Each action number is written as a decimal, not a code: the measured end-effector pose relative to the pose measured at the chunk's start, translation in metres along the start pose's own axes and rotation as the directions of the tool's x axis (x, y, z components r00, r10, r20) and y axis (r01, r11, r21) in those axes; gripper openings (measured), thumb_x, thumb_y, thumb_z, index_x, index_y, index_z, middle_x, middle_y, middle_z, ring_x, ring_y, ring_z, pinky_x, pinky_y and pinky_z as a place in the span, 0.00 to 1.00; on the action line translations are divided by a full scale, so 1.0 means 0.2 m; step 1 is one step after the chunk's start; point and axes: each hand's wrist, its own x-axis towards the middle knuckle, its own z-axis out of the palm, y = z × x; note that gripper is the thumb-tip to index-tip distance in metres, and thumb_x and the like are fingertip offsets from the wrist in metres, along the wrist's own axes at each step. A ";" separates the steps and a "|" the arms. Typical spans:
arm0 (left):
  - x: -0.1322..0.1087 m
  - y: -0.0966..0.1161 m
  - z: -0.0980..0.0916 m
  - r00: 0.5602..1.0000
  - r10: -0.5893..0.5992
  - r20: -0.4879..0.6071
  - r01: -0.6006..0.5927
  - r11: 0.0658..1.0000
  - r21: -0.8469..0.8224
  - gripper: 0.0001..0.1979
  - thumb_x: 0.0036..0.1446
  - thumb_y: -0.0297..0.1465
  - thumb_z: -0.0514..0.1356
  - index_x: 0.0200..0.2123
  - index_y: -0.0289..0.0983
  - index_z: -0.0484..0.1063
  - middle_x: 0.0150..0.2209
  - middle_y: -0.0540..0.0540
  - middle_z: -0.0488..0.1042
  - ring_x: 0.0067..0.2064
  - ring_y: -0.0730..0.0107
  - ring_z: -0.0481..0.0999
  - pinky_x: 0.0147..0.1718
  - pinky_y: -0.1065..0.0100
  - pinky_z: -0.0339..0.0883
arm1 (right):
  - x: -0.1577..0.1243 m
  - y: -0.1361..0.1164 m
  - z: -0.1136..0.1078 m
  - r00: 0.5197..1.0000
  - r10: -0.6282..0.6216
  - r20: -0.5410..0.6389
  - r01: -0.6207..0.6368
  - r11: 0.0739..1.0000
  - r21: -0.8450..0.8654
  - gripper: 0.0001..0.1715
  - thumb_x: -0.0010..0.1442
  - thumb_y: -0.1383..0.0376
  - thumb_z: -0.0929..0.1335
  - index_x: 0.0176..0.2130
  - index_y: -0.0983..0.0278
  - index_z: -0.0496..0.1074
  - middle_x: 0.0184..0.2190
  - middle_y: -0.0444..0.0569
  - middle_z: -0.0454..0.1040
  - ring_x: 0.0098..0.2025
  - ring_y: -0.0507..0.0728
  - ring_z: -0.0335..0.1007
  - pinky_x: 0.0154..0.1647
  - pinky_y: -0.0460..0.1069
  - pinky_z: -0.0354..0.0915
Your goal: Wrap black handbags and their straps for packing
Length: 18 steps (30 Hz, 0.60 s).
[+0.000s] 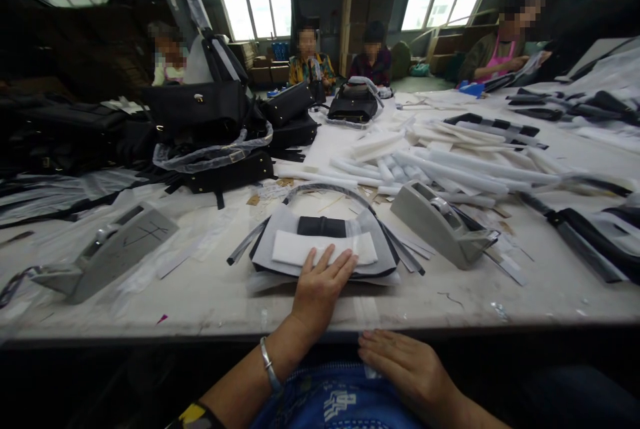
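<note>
My left hand [320, 286] lies flat with fingers spread on a white foam sheet [300, 248]. The sheet rests on a grey-wrapped black bag [325, 236] lying flat at the table's near edge, its strap arching behind it. My right hand [403, 362] hovers below the table edge over my lap, fingers stretched out, touching a strip of clear tape [367, 322] that hangs over the edge. A silver bangle [269, 366] circles my left wrist.
Two grey tape dispensers stand on the table, one to the right [443, 222] and one to the left [107, 252]. Black bags [215, 116] pile up at back left, white foam rolls [450, 162] at back right. Several people sit across the table.
</note>
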 end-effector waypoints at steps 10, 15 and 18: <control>0.03 -0.01 -0.02 0.999 0.009 0.041 -0.009 1.000 -0.001 0.23 0.67 0.27 0.53 0.63 0.47 0.63 0.62 0.49 0.69 0.64 0.58 0.66 0.60 0.46 0.63 | -0.01 -0.09 0.05 0.997 0.046 -0.069 -0.048 0.999 -0.023 0.19 0.68 0.75 0.59 0.48 0.68 0.76 0.43 0.53 0.82 0.50 0.55 0.78 0.54 0.51 0.73; 0.03 -0.02 -0.01 0.999 0.023 0.034 -0.023 1.000 0.002 0.22 0.67 0.27 0.53 0.63 0.47 0.63 0.62 0.50 0.70 0.64 0.58 0.66 0.60 0.46 0.64 | -0.02 -0.14 0.04 0.998 0.049 -0.050 -0.049 0.999 0.002 0.19 0.69 0.74 0.58 0.48 0.69 0.76 0.43 0.54 0.82 0.50 0.56 0.78 0.53 0.50 0.74; 0.02 -0.02 -0.01 0.999 0.029 0.030 -0.029 1.000 -0.005 0.22 0.67 0.26 0.53 0.63 0.47 0.63 0.62 0.50 0.69 0.64 0.58 0.66 0.60 0.45 0.63 | 0.02 -0.15 -0.03 0.999 0.031 -0.036 -0.031 1.000 0.001 0.18 0.68 0.74 0.60 0.49 0.69 0.76 0.43 0.55 0.82 0.48 0.56 0.79 0.53 0.50 0.74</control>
